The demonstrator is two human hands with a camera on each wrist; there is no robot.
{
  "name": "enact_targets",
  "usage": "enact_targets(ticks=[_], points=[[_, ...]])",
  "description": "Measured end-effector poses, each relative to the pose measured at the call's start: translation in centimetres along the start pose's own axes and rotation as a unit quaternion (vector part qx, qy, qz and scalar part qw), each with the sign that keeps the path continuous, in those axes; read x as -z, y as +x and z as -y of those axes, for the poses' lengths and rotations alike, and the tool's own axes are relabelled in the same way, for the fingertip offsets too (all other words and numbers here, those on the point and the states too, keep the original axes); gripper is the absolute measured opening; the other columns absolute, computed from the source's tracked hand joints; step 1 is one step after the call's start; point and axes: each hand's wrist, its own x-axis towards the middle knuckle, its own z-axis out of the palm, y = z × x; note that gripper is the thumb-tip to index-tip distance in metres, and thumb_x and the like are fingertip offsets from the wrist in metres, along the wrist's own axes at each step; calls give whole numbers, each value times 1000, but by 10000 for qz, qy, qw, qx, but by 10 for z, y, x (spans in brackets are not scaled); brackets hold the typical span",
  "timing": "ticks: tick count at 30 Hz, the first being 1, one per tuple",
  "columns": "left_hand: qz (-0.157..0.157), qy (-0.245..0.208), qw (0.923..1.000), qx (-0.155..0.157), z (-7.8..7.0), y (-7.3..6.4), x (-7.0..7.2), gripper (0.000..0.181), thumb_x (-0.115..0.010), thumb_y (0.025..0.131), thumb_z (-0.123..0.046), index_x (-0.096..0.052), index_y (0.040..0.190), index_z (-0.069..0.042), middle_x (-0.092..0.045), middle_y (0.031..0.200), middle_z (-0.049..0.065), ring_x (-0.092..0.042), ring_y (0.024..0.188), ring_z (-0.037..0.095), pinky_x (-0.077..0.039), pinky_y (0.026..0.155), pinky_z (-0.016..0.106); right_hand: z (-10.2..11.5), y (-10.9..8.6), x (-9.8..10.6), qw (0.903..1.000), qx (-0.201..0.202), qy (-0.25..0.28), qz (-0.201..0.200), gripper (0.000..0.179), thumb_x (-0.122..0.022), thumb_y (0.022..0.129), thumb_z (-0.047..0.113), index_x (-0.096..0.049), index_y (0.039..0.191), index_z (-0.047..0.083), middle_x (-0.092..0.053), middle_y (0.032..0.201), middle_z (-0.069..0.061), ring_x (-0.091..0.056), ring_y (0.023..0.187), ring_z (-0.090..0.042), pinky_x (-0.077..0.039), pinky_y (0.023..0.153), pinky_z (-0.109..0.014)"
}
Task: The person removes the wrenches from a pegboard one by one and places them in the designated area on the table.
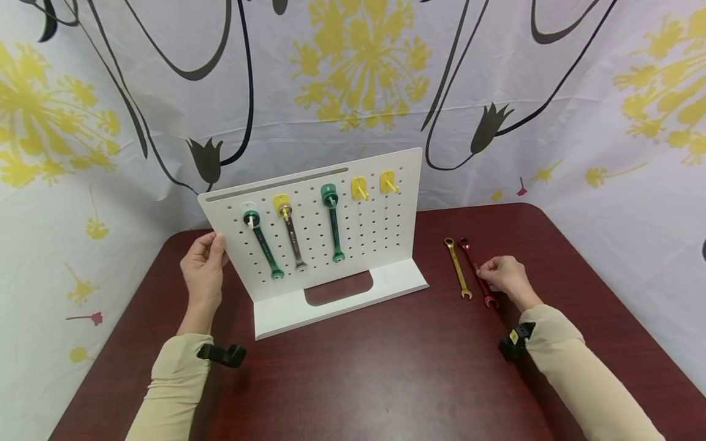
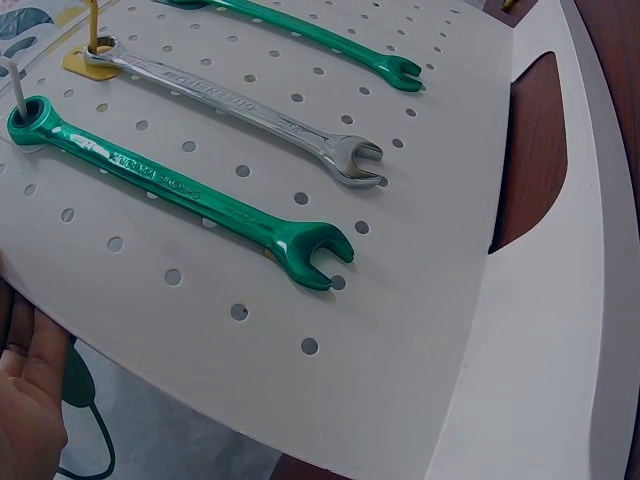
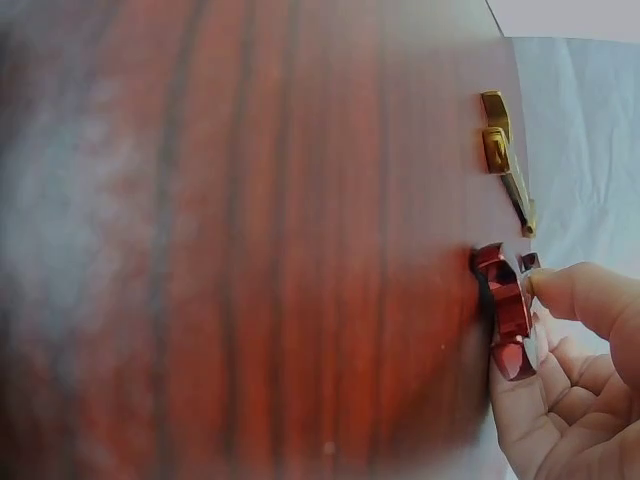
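My left hand (image 1: 203,266) grips the left edge of a white pegboard stand (image 1: 353,229), thumb in front. On the board's hooks hang a green wrench (image 2: 180,185) at the left, a silver wrench (image 2: 235,105) beside it and another green wrench (image 1: 334,228) near the middle. My right hand (image 1: 504,277) pinches the shaft of a red wrench (image 1: 478,272) between thumb and fingers, low over the table at the board's right. Just left of it lies a gold wrench (image 1: 458,268), its forked end toward me.
Two bare yellow hooks, one (image 1: 360,188) beside the other (image 1: 388,182), sit at the board's upper right. The stand's base has an oval cutout. Under everything is a dark red table (image 1: 364,380), with a patterned cloth (image 1: 353,116) hanging behind it.
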Motion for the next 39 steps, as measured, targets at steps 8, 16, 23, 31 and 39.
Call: enact_targets(ticks=[8, 16, 23, 31, 39], points=[[-7, -111, 9999, 27, -2, 0, -1, 6, -65, 89, -19, -67, 94, -16, -66, 84, -9, -63, 78, 2, -53, 70, 12, 3, -2, 1, 9989, 37, -469, -30, 17, -63, 87, 13, -63, 80, -3, -59, 59, 1, -56, 54, -9, -48, 52, -25], [-5, -122, 9999, 59, -2, 0, -1, 6, -65, 89, -18, -67, 94, -16, -67, 86, -9, -63, 78, 2, -52, 71, 12, 7, -1, 1, 9971, 12, -759, 32, 21, -64, 88, 17, -63, 78, -1, -59, 59, 0, -56, 53, -9, -46, 53, -25], [20, -169, 9998, 53, -1, 0, 0, 6, -65, 89, -18, -67, 95, -16, -67, 87, -8, -63, 79, 3, -53, 72, 12, 6, -1, 1, 9969, -23, -791, 3, 19, -64, 87, 15, -63, 77, 0, -59, 59, 2, -57, 53, -8, -49, 55, -28], [6, -250, 9997, 21, -1, 0, 0, 6, -65, 89, -18, -67, 94, -15, -67, 87, -8, -64, 79, 3, -53, 72, 12, 6, -1, 2, 9970, 56, -775, -67, 18, -64, 88, 15, -63, 77, 0, -62, 62, -2, -59, 53, -6, -55, 57, -33], [-12, -216, 9998, 27, -1, -1, -1, 5, -65, 89, -17, -67, 93, -16, -67, 84, -8, -63, 77, 2, -53, 70, 12, 3, -2, 0, 9978, 14, -658, -81, 18, -64, 88, 14, -61, 77, 0, -59, 64, -3, -60, 54, -8, -53, 54, -27]])
